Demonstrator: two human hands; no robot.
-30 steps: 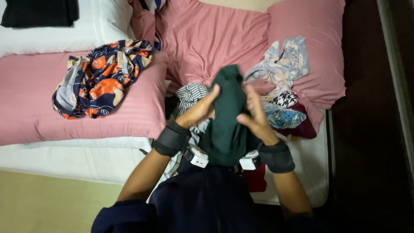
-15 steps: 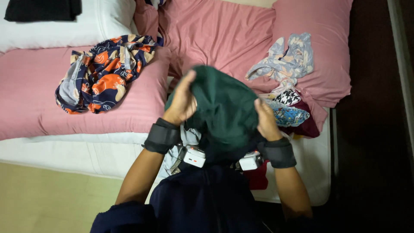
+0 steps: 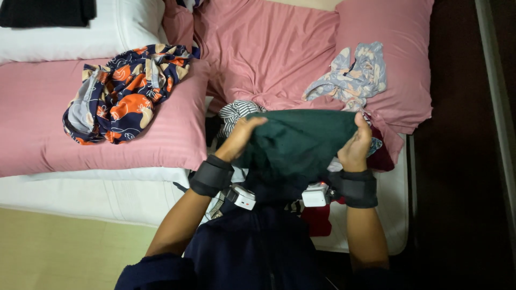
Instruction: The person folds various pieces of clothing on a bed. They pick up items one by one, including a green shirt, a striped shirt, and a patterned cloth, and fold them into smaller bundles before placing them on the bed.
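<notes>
A dark green garment (image 3: 301, 145) is stretched wide between both my hands over the bed's near edge. My left hand (image 3: 243, 137) grips its left side, my right hand (image 3: 356, 145) its right side. Both wrists wear black bands with small white devices. Under the garment lies a heap of clothes: a black-and-white striped piece (image 3: 236, 111) and a dark red one (image 3: 382, 156), partly hidden.
A navy and orange floral garment (image 3: 126, 91) lies on a pink pillow (image 3: 43, 123) at left. A pale blue floral garment (image 3: 352, 75) rests on another pink pillow (image 3: 398, 48) at right. White sheet (image 3: 97, 193) below, dark floor at right.
The green garment, bunched and upright between my hands a second ago, has been spread out wide. My hands moved apart and lower.
</notes>
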